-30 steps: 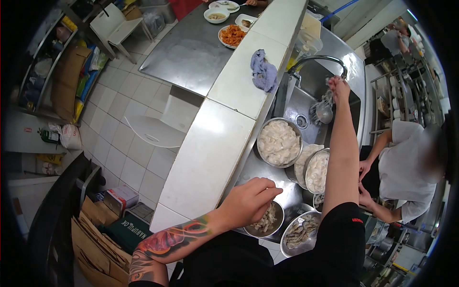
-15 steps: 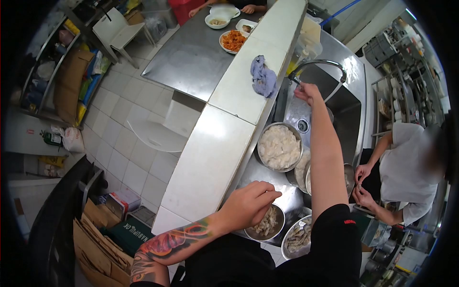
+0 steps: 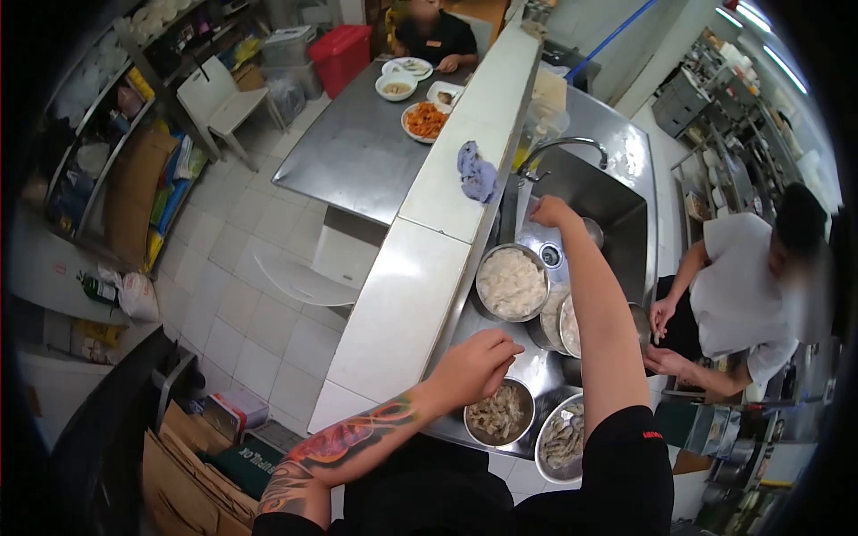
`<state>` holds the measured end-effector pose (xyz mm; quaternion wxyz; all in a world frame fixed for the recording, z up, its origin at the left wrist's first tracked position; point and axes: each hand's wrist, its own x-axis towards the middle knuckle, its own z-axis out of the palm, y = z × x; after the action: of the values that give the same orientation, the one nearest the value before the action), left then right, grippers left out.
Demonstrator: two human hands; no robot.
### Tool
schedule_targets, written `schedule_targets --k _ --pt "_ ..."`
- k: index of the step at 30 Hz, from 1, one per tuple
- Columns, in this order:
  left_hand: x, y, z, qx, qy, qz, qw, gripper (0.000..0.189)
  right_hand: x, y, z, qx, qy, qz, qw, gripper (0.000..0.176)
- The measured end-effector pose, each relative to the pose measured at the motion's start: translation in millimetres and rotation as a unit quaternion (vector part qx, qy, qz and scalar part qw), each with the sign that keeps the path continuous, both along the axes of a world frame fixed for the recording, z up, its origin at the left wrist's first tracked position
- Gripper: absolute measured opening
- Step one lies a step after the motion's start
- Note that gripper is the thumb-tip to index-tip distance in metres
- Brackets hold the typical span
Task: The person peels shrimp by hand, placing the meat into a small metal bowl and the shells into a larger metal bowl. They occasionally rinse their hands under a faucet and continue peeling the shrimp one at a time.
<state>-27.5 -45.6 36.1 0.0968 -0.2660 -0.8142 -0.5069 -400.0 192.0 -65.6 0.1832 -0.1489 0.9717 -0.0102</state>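
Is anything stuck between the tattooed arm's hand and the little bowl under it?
Nothing visible. The left hand hovers right at the small bowl's rim, and the food inside is uncovered.

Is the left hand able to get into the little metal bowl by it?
Probably yes. The left hand hovers right beside the small metal bowl, whose top is open, and nothing lies between them.

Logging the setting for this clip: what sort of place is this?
Most likely a restaurant kitchen: a stainless steel sink with a gooseneck tap, metal bowls of prepped food beside it, and plates of food on a steel table.
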Motion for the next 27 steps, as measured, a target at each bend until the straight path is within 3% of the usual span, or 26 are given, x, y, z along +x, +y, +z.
schedule_targets --k 1,3,7,10,12,13,15,16,18,20,21,24,27 --pt "0.8 1.0 -6.0 -0.014 -0.005 -0.021 1.0 0.026 14.4 4.4 9.5 0.0 0.008 -0.007 1.0 0.028" --pt "3.9 2.0 -15.7 -0.027 -0.002 -0.048 0.998 0.023 44.7 9.0 26.7 -0.121 0.064 -0.051 0.989 0.028" --pt "7.7 4.3 -40.6 -0.16 -0.033 -0.139 0.977 0.026 139.6 -2.4 100.7 -0.2 0.148 -0.068 0.966 0.03" --pt "15.2 1.9 -54.2 -0.174 0.002 -0.162 0.971 0.024 204.9 -0.1 106.4 -0.462 0.127 -0.142 0.866 0.025" --pt "16.5 3.2 -55.6 -0.245 -0.03 -0.182 0.952 0.024 267.3 -4.1 126.9 -0.41 0.167 -0.087 0.893 0.023" --pt "12.6 5.8 -53.4 -0.245 -0.008 -0.19 0.951 0.024 300.7 -12.2 129.0 -0.423 0.172 -0.13 0.88 0.022" --pt "16.6 6.6 -53.9 -0.345 -0.071 -0.221 0.909 0.029 364.7 -31.2 118.1 -0.481 0.12 -0.218 0.841 0.021" --pt "17.4 5.3 -50.8 -0.345 -0.064 -0.221 0.91 0.029 391.6 -37.3 108.9 -0.523 0.063 -0.26 0.809 0.022" --pt "18.5 1.5 -47.4 -0.375 -0.126 -0.24 0.887 0.031 431.1 -36.7 53.7 -0.518 0.069 -0.264 0.811 0.024" --pt "10.8 0.9 -65.2 -0.38 -0.119 -0.246 0.884 0.032 469.2 -43.2 24.7 -0.311 0.126 -0.271 0.902 0.025" --pt "8.8 1.7 -70.6 -0.382 -0.117 -0.253 0.881 0.034 482.5 -44.6 20.3 -0.311 0.129 -0.27 0.902 0.025" --pt "5.4 -1.4 -64.1 -0.38 -0.114 -0.232 0.888 0.036 502.8 -43.5 20.4 -0.347 0.117 -0.277 0.888 0.026" --pt "-5.4 0.8 -83.8 -0.373 -0.119 -0.239 0.889 0.037 507.6 -38.6 48.2 -0.507 0.089 -0.293 0.806 0.025"
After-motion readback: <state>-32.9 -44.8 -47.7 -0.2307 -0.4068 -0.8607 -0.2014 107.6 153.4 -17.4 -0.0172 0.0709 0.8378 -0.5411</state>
